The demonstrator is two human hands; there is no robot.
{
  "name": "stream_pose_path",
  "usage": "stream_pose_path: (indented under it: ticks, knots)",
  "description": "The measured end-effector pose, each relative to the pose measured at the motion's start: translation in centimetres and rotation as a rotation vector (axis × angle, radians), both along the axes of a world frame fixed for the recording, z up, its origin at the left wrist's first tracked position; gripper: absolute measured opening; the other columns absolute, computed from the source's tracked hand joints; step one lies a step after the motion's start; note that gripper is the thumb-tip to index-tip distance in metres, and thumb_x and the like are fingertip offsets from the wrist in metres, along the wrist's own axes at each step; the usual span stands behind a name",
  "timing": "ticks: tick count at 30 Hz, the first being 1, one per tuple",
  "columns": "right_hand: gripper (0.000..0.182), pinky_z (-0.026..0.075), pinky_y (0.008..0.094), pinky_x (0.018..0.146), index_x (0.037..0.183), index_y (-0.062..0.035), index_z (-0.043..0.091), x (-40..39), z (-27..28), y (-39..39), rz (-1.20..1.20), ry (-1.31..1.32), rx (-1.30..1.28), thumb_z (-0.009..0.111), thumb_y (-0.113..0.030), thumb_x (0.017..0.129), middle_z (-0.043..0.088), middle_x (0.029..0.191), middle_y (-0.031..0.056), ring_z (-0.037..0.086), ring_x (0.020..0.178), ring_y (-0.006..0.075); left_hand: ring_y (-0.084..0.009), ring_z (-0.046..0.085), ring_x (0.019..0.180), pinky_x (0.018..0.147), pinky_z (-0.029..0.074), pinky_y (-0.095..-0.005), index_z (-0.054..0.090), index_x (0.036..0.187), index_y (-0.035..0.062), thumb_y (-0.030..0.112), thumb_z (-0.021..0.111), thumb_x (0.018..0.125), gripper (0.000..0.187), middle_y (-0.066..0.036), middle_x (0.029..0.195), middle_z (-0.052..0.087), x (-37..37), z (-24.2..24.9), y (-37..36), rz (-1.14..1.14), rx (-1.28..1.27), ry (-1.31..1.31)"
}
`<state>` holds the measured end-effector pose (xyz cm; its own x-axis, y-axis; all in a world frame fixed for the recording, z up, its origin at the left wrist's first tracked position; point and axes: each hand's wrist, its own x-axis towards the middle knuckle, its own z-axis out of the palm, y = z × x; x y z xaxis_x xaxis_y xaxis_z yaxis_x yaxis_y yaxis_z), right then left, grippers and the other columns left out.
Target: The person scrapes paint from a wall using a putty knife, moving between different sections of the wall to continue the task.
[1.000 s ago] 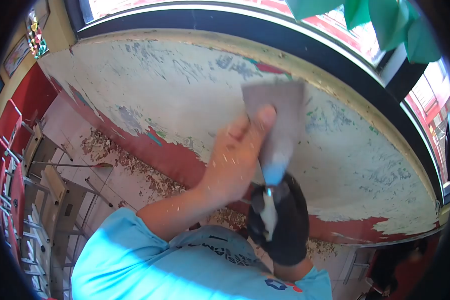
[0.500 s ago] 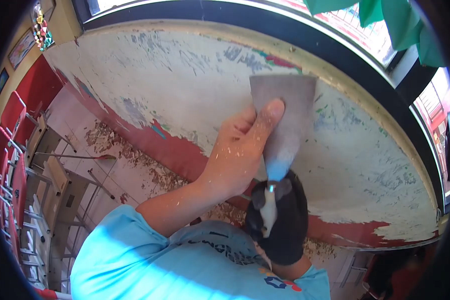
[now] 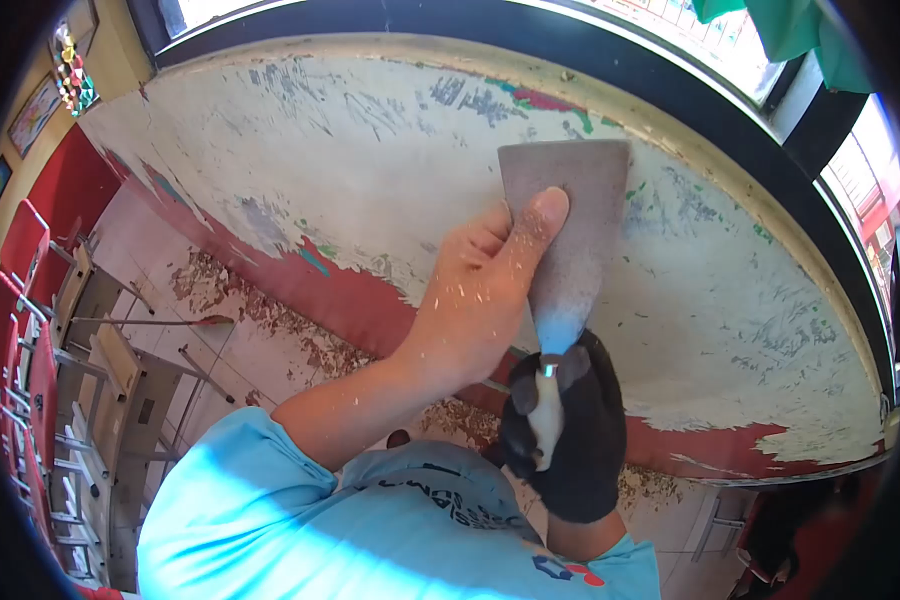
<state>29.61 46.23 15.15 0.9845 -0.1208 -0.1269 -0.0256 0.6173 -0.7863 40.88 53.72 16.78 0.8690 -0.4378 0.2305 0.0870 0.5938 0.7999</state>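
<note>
A wide metal paint scraper points up toward the top of the wall. My right hand, in a black glove, is closed around its pale handle. My bare left hand grips the blade's left side, thumb flat on its face and fingers behind it. Small flakes stick to this hand and forearm. Behind the blade is the wall, mostly whitish with grey scuffs and green specks. Red paint still covers its lower band, and a red and green patch lies near the top edge.
Paint chips litter the tiled floor along the wall. Stacked chairs and desks stand at the left, near a long thin stick. A dark window frame runs above the wall, with green cloth at the upper right.
The scraper's blade and handle have shifted slightly, with the gloved right hand a little higher and further right. The view has tilted slightly. Both hands keep their grip.
</note>
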Motion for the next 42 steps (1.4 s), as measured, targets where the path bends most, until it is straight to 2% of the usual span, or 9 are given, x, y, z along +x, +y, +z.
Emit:
stream_pose_path:
  ticks: [14, 16, 23, 29, 32, 34, 37, 38, 42]
  knots:
    - [0.04, 0.033, 0.0219, 0.034, 0.12, 0.0011, 0.042, -1.1, 2.2, -1.1, -0.069, 0.069, -0.123, 0.047, -0.025, 0.09, 0.05, 0.069, 0.0064, 0.045, 0.043, 0.0101, -0.0079, 0.057, 0.078, 0.066, 0.047, -0.0247, 0.056, 0.102, 0.0057, 0.033, 0.051, 0.091, 0.03, -0.002, 0.089, 0.06, -1.7, -0.1, -1.8, -0.05, -0.178, 0.1]
    - [0.048, 0.031, 0.019, 0.031, 0.125, 0.0011, 0.035, -2.5, 1.2, -2.1, -0.116, -0.108, -0.485, 0.05, -0.026, 0.089, 0.052, 0.076, 0.0093, 0.042, 0.04, 0.0082, -0.0092, 0.057, 0.078, 0.066, 0.048, -0.0256, 0.055, 0.103, 0.0058, 0.035, 0.05, 0.091, 0.032, -0.002, 0.088, 0.06, -2.2, -0.6, -2.6, -0.049, -0.171, 0.116]
    - [0.041, 0.03, 0.0165, 0.036, 0.121, 0.003, 0.042, -1.4, 4.7, -2.7, -0.329, -0.06, -0.786, 0.051, -0.018, 0.087, 0.054, 0.077, 0.0096, 0.042, 0.044, 0.0051, -0.0108, 0.058, 0.077, 0.066, 0.049, -0.0278, 0.056, 0.102, 0.0063, 0.033, 0.047, 0.093, 0.03, -0.003, 0.089, 0.06, -1.6, 1.1, -2.9, -0.107, -0.36, 0.175]
    - [0.037, 0.032, 0.0174, 0.036, 0.117, 0.0017, 0.044, -4.0, 3.6, -2.4, -0.417, -0.108, -0.745, 0.052, -0.015, 0.085, 0.054, 0.073, 0.011, 0.043, 0.043, 0.0062, -0.0083, 0.059, 0.073, 0.065, 0.049, -0.0245, 0.058, 0.095, 0.0031, 0.041, 0.05, 0.09, 0.039, -0.003, 0.082, 0.061, -2.3, 0.6, -3.2, -0.16, -0.243, 0.227]
    - [0.037, 0.032, 0.0171, 0.036, 0.117, 0.001, 0.045, -3.7, 4.8, -2.3, -0.417, -0.062, -0.695, 0.053, -0.016, 0.085, 0.054, 0.073, 0.0107, 0.043, 0.043, 0.0065, -0.0165, 0.062, 0.074, 0.068, 0.052, -0.0312, 0.048, 0.111, 0.0047, 0.033, 0.042, 0.094, 0.034, -0.007, 0.085, 0.062, -1.9, 0.9, -3.2, -0.209, -0.295, 0.197]
    - [0.034, 0.032, 0.017, 0.036, 0.114, 0.0, 0.047, -4.0, 5.2, -2.1, -0.448, 0.015, -0.727, 0.054, -0.016, 0.085, 0.054, 0.074, 0.01, 0.044, 0.044, 0.0061, -0.0079, 0.059, 0.071, 0.063, 0.048, -0.0228, 0.058, 0.093, 0.0042, 0.04, 0.051, 0.09, 0.036, -0.002, 0.08, 0.062, -2.4, 0.6, -3.8, -0.217, -0.351, 0.245]
    - [0.031, 0.031, 0.0166, 0.036, 0.112, -0.0012, 0.05, -3.4, 5.5, -3.5, -0.443, -0.131, -0.875, 0.054, -0.015, 0.085, 0.054, 0.072, 0.0083, 0.044, 0.044, 0.0052, -0.0078, 0.059, 0.069, 0.062, 0.048, -0.0232, 0.058, 0.091, 0.0046, 0.037, 0.05, 0.091, 0.034, -0.002, 0.08, 0.062, -2.5, 1.6, -4.2, -0.102, -0.374, 0.22]
    - [0.031, 0.03, 0.0166, 0.035, 0.111, -0.0009, 0.051, -3.0, 6.9, -2.4, -0.451, 0.081, -0.749, 0.056, -0.016, 0.085, 0.054, 0.069, 0.0073, 0.043, 0.043, 0.0047, -0.0078, 0.059, 0.069, 0.062, 0.048, -0.0232, 0.058, 0.091, 0.0046, 0.037, 0.05, 0.091, 0.034, -0.002, 0.08, 0.062, -2.4, 1.8, -4.2, -0.116, -0.369, 0.223]
    - [0.032, 0.03, 0.0165, 0.035, 0.111, -0.0004, 0.051, -3.7, 7.3, -3.1, -0.474, 0.091, -0.811, 0.056, -0.017, 0.085, 0.054, 0.067, 0.0075, 0.043, 0.042, 0.0046, -0.0084, 0.059, 0.068, 0.061, 0.048, -0.0243, 0.058, 0.091, 0.0053, 0.035, 0.05, 0.091, 0.031, -0.002, 0.08, 0.062, -2.7, 1.3, -4.0, -0.217, -0.481, 0.254]
